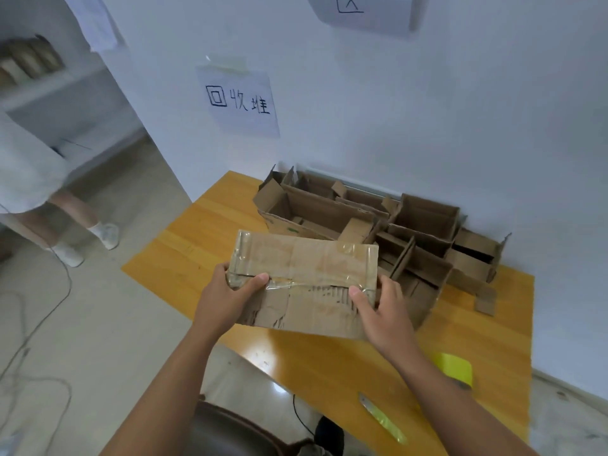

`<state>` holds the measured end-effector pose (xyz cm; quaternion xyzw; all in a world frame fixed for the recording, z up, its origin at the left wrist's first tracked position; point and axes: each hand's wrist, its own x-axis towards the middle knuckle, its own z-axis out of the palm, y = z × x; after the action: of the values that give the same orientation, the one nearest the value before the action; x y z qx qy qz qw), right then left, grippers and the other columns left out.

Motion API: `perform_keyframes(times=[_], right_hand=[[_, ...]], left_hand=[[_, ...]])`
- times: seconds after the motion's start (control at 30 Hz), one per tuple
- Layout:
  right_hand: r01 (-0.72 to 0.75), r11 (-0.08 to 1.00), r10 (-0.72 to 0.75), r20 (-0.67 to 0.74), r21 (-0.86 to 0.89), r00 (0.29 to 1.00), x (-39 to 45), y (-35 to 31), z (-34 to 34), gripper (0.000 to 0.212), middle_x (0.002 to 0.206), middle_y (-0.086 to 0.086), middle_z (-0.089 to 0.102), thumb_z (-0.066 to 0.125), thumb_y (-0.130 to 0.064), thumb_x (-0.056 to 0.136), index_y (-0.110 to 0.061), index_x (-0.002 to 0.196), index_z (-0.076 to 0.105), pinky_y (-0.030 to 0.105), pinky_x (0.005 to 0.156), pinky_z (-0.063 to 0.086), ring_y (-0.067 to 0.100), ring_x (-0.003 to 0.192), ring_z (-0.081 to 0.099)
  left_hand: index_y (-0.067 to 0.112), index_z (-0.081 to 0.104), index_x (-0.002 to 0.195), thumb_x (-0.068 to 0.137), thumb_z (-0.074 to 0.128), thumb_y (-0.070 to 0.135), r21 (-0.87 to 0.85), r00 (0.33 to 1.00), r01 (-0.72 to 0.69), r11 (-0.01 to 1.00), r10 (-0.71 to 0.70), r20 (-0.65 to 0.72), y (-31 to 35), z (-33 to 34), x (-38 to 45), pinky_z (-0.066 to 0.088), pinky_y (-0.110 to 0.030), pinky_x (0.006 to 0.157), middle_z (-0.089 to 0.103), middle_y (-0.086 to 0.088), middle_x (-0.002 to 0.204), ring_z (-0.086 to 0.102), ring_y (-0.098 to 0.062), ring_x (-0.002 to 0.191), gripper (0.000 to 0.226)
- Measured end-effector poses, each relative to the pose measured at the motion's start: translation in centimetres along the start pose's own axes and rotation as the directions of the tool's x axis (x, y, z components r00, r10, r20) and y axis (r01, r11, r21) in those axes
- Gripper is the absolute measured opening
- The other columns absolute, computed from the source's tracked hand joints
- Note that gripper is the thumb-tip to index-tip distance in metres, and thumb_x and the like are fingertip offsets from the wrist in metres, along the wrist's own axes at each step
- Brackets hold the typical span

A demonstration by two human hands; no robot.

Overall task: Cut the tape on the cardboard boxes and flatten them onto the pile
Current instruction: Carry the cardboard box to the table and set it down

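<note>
Head view: the taped cardboard box (304, 281) was held above the counter (210, 232), long axis left–right, the left hand (227, 296) and right hand (383, 312) gripping opposite ends, the utility knife (381, 417) nearer the right.

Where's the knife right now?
The knife lies on the wooden table, lower right in the head view, just below the tape roll and untouched by either hand.
</note>
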<state>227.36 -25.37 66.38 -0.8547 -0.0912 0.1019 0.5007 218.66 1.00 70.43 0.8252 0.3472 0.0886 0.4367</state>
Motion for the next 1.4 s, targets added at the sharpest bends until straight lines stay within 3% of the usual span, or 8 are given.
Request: perform_keyframes(times=[0.17,0.3,0.5,0.77,1.0,1.13,1.27,1.4], right_hand=[[0.05,0.998,-0.053,0.117,0.033,0.992,1.2,-0.5,3.3,0.075,0.144,-0.003,0.043,0.05,-0.064,0.09,-0.025,0.151,0.027,0.039,0.098,0.048,0.018,0.13,0.047],[0.18,0.978,-0.195,0.156,0.104,0.968,1.0,-2.0,5.4,0.079,0.16,-0.008,0.026,0.05,-0.063,0.092,-0.053,0.151,-0.002,0.04,0.105,0.046,0.015,0.141,0.036],[0.263,0.963,-0.271,0.205,0.066,0.94,4.6,-3.8,9.0,0.07,0.158,-0.009,0.028,0.045,-0.062,0.093,-0.074,0.134,-0.011,0.037,0.106,0.042,0.015,0.141,0.036],[0.207,0.978,-0.203,0.1,-0.036,0.974,13.8,-8.0,20.4,0.088,0.138,-0.003,0.042,0.055,-0.058,0.091,-0.066,0.141,-0.017,0.035,0.079,0.052,0.015,0.109,0.053],[0.125,0.982,-0.113,0.093,-0.143,0.989,19.8,-13.8,32.4,0.092,0.159,-0.008,0.026,0.047,-0.073,0.083,-0.048,0.15,-0.011,0.038,0.093,0.046,0.02,0.138,0.041],[0.139,0.987,-0.126,0.141,-0.081,0.982,22.4,-16.5,37.1,0.085,0.162,-0.008,0.022,0.055,-0.055,0.095,-0.036,0.157,0.001,0.031,0.102,0.038,0.017,0.144,0.032],[0.063,0.994,-0.047,0.166,-0.092,0.985,24.7,-15.6,38.5,0.079,0.157,-0.003,0.036,0.058,-0.046,0.096,-0.032,0.157,0.011,0.047,0.108,0.042,0.024,0.14,0.039],[-0.038,0.996,0.049,0.134,-0.081,0.99,23.9,-12.1,38.3,0.072,0.147,-0.002,0.047,0.063,-0.037,0.095,-0.027,0.153,0.02,0.043,0.098,0.05,0.021,0.13,0.05]], left_hand=[[0.036,0.047,0.126,0.056,0.066,0.082,-0.007,0.99,0.022,1.0,-0.023,-0.136,-2.3,-2.2,-0.7,0.048,-0.028,0.07,0.061,0.026,0.103,0.059,0.003,0.094,0.085],[0.038,0.039,0.137,0.069,0.066,0.076,0.071,0.966,-0.031,0.997,0.049,-0.254,-2.9,-4.3,-0.8,0.045,-0.026,0.071,0.059,0.025,0.109,0.059,-0.004,0.097,0.083],[0.041,0.028,0.142,0.071,0.053,0.086,0.272,0.941,-0.063,0.96,0.148,-0.305,-3.7,-6.4,3.9,0.046,-0.034,0.074,0.057,0.013,0.129,0.06,-0.013,0.106,0.087],[0.042,0.031,0.139,0.069,0.043,0.091,0.235,0.946,-0.095,0.967,0.161,-0.281,-9.5,-9.9,18.6,0.045,-0.032,0.066,0.061,0.017,0.116,0.062,-0.013,0.101,0.086],[0.044,0.034,0.131,0.067,0.034,0.095,0.271,0.957,-0.034,0.962,0.11,-0.268,-16.3,-16.7,30.8,0.045,-0.036,0.07,0.059,0.018,0.099,0.057,-0.015,0.087,0.083],[0.045,0.028,0.139,0.073,0.049,0.084,0.141,0.946,-0.013,0.99,0.058,-0.32,-18.4,-19.4,33.7,0.05,-0.042,0.083,0.053,0.025,0.12,0.058,-0.01,0.101,0.08],[0.038,0.019,0.148,0.072,0.061,0.078,-0.03,0.958,-0.001,1.0,-0.008,-0.286,-20.0,-17.6,35.2,0.048,-0.045,0.1,0.049,0.009,0.144,0.053,-0.015,0.126,0.096],[0.036,0.022,0.149,0.073,0.067,0.072,-0.102,0.981,-0.044,0.994,0.023,-0.193,-21.8,-14.1,34.9,0.048,-0.028,0.095,0.048,0.032,0.131,0.048,0.014,0.118,0.096]])
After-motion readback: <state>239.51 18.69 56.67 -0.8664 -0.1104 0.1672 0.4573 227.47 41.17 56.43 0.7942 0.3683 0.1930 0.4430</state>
